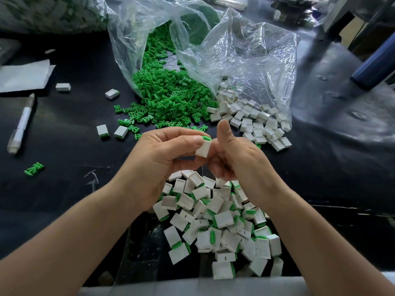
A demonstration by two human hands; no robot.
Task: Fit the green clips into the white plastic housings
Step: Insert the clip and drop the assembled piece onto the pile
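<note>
The left hand (162, 154) pinched one white housing (202, 148) between thumb and forefinger, a green clip (206, 138) seated at its upper end. The right hand (239, 159) stood just beside it, thumb raised, fingers curled; its grip could not be determined. Assembled housings (222, 221) lay heaped on the black surface (64, 189) below both hands.

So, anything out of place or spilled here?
One green clip lies alone far left, apart from the clip pile spilling from its bag. Four white housings lie strewn left of that pile. No visible damage.
</note>
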